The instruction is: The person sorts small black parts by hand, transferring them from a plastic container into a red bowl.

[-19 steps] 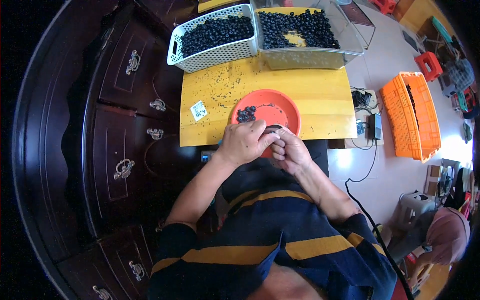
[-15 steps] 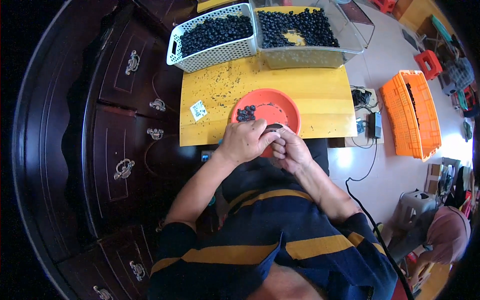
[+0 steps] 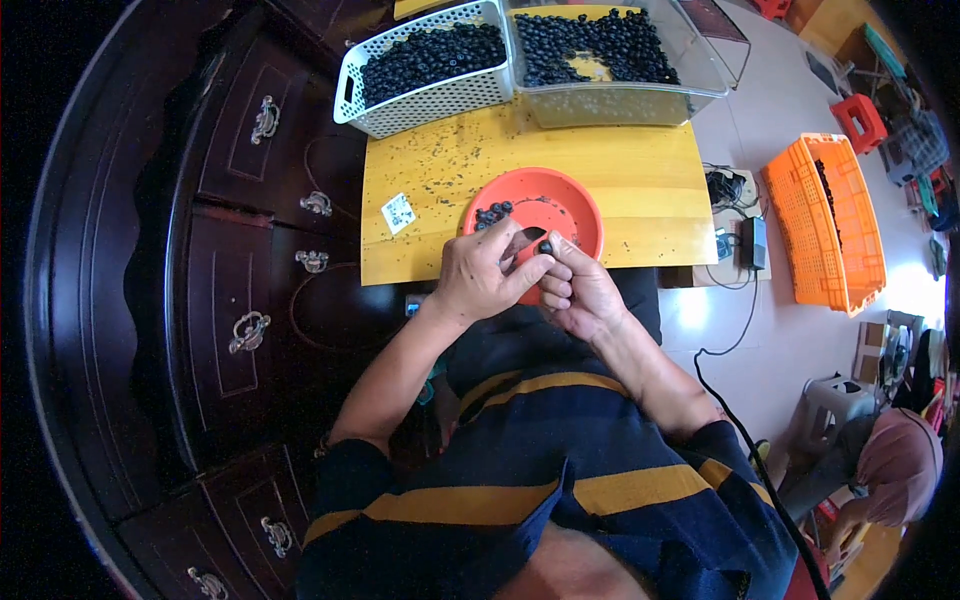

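Both hands pinch one small dark berry over the orange bowl.

The left hand (image 3: 478, 280) and right hand (image 3: 578, 290) meet fingertip to fingertip, grasping the berry (image 3: 545, 246) at the orange bowl's (image 3: 580, 205) 6 o'clock rim; the white basket (image 3: 420, 100) of berries stands at 11 o'clock.

An orange crate (image 3: 825, 220) sits on the floor right of the surface; a dark wooden cabinet (image 3: 230, 260) stands left.

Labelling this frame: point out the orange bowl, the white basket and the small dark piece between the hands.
orange bowl (image 3: 560, 195), head view, bare inner floor.
white basket (image 3: 430, 102), head view, near perforated wall.
small dark piece (image 3: 545, 246), head view, its visible top, pinched between both hands' fingertips.
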A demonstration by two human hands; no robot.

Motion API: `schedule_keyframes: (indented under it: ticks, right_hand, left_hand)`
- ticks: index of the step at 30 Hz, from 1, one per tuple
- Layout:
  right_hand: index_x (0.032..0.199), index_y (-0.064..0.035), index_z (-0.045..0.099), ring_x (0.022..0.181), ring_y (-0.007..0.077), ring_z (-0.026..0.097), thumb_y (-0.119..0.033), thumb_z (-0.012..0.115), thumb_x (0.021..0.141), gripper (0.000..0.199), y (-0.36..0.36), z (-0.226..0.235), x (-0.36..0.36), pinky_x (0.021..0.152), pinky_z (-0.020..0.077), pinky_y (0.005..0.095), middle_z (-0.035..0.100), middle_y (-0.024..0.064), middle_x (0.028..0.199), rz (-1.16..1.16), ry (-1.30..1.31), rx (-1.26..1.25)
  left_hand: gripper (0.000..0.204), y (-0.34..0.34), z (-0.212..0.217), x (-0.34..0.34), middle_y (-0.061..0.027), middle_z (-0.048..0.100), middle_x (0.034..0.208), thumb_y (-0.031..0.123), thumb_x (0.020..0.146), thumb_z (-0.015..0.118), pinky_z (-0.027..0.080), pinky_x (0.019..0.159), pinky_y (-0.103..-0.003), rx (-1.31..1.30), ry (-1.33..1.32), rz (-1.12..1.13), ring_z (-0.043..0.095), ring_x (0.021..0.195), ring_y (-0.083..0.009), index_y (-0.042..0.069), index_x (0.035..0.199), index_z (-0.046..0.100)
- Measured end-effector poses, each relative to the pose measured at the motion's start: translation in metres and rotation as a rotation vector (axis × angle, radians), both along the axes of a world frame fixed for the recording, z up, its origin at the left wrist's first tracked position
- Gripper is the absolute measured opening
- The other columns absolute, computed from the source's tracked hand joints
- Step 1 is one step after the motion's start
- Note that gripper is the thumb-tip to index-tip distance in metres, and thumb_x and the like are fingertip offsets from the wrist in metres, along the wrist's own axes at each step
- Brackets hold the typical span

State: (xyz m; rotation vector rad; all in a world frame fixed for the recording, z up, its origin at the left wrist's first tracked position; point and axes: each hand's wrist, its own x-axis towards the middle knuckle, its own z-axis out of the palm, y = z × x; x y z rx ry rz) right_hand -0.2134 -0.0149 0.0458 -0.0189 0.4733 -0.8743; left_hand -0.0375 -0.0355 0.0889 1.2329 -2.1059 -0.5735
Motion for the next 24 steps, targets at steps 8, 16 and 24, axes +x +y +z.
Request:
schedule_keyframes:
  ticks: [8, 16, 24]
  right_hand:
    - [0.091, -0.0146, 0.056, 0.051, 0.0049, 0.038, -0.033, 0.052, 0.105, 0.023, 0.0, -0.009, 0.005, 0.044, 0.0318, 0.0198, 0.042, -0.0076, 0.065, 0.039, -0.016, 0.069]
    - [0.116, -0.0064, 0.061, 0.059, 0.0063, 0.039, -0.035, 0.05, 0.106, 0.032, 0.004, -0.021, 0.004, 0.049, 0.0334, 0.0205, 0.044, -0.0057, 0.073, 0.044, 0.031, 0.082]
    - [0.121, -0.0022, 0.059, 0.091, 0.0186, 0.067, -0.034, 0.052, 0.104, 0.036, -0.005, -0.009, -0.002, 0.074, 0.0566, 0.0294, 0.067, 0.0067, 0.103, -0.039, -0.042, 0.159]
  left_hand:
    - [0.026, 0.001, 0.005, -0.006, -0.0098, 0.064, 0.069, 0.019, 0.082, 0.078, 0.05, 0.055, -0.036, 0.026, 0.082, -0.018, 0.064, 0.058, -0.0238, 0.003, 0.098, 0.064]
    - [0.019, -0.057, 0.034, 0.031, -0.0093, 0.065, 0.067, 0.021, 0.082, 0.071, 0.049, 0.058, -0.034, 0.229, -0.281, -0.047, 0.063, 0.06, -0.0184, 0.003, 0.087, 0.068]
    - [0.052, -0.146, 0.074, 0.059, -0.0093, 0.063, 0.073, 0.04, 0.086, 0.075, 0.05, 0.061, -0.036, -0.206, -0.019, 0.345, 0.062, 0.065, -0.02, 0.0, 0.118, 0.066]
